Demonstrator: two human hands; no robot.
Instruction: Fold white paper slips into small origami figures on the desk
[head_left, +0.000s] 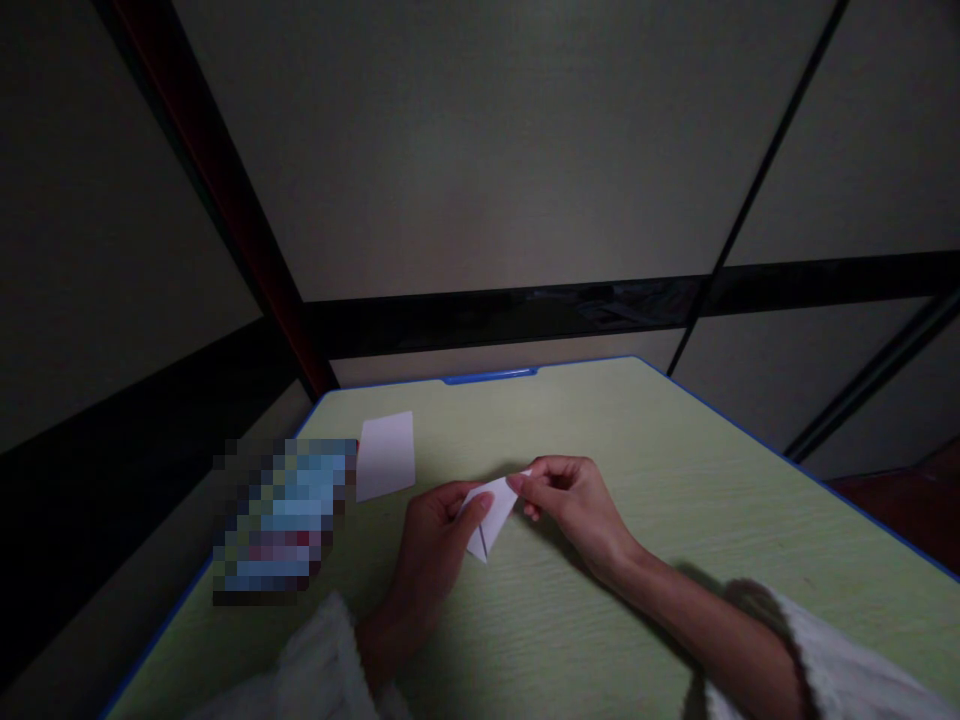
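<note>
My left hand and right hand pinch a folded white paper over the green table, fingers closed on its ends (folds unreadable in the dimness). At ten o'clock lies a white sheet, its neighbour blurred beyond telling.

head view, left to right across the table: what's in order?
pixelated item → flat white sheet → left hand → folded white paper, pinched by both hands → right hand. All lie on or over the green table.
</note>
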